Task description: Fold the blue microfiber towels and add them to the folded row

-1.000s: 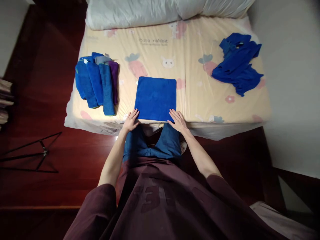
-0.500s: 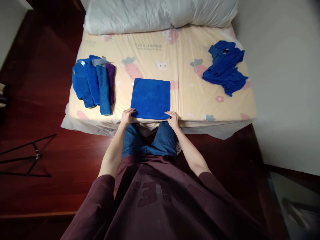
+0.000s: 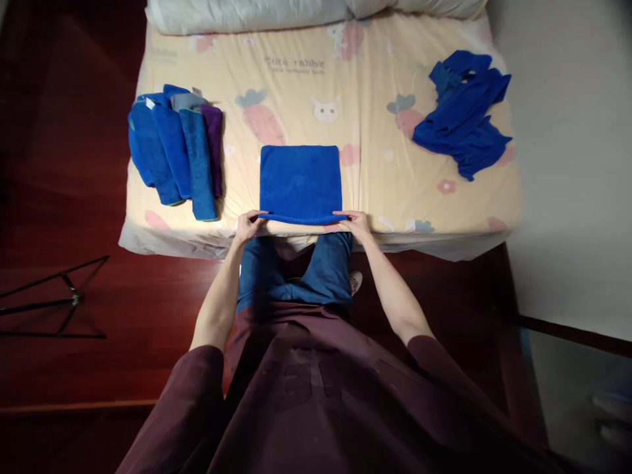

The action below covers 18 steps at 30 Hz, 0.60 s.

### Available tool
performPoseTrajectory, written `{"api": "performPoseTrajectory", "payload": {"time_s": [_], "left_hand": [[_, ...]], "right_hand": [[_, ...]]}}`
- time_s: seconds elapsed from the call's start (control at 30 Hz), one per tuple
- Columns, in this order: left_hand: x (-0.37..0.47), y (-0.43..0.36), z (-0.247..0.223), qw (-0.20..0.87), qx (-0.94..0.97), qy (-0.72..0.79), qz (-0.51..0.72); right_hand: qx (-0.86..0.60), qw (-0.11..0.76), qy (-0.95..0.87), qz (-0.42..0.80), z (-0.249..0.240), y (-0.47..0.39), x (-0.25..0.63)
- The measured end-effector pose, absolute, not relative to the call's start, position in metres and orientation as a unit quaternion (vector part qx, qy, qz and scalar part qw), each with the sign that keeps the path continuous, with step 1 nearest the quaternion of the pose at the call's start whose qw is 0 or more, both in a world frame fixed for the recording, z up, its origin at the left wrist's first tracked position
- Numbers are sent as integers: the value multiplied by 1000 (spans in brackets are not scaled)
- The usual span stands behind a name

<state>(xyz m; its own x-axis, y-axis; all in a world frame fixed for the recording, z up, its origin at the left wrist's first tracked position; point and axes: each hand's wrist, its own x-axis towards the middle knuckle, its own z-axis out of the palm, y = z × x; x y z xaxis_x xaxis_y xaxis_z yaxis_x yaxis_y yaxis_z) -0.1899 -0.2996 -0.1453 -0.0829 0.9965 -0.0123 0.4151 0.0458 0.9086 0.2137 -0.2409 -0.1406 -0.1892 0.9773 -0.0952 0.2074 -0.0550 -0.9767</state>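
A square blue towel (image 3: 301,181) lies flat on the bed near its front edge, its near edge turned up in a narrow fold. My left hand (image 3: 250,224) pinches the left end of that fold between thumb and fingers. At the right end, my right hand (image 3: 354,222) grips the fold the same way. Off to the left sits a group of rolled towels (image 3: 172,148) in blue, teal, grey and purple. A crumpled blue cloth (image 3: 461,118) rests on the right side of the bed.
The bed (image 3: 296,122) has a cream sheet printed with carrots and rabbits. A pale quilt (image 3: 296,14) lies along its far end. On the floor at left stands a black tripod (image 3: 74,299). A grey wall (image 3: 567,164) rises along the right side.
The towel's near edge has been lifted and turned up into a narrow roll by both hands. The camera view has shifted, so the bed appears higher in the picture.
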Motion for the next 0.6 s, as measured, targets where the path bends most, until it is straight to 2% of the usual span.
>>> {"api": "performPoseTrajectory", "payload": {"time_s": [0.13, 0.3, 0.6], "left_hand": [[-188, -301, -149, 385, 544, 614, 422], [-184, -303, -150, 384, 530, 611, 445], [-181, -303, -152, 356, 527, 640, 430]], "right_hand": [[-529, 371, -549, 531, -141, -241, 214], [-574, 405, -497, 510, -149, -240, 210], [-560, 417, -543, 466, -154, -238, 202]]}}
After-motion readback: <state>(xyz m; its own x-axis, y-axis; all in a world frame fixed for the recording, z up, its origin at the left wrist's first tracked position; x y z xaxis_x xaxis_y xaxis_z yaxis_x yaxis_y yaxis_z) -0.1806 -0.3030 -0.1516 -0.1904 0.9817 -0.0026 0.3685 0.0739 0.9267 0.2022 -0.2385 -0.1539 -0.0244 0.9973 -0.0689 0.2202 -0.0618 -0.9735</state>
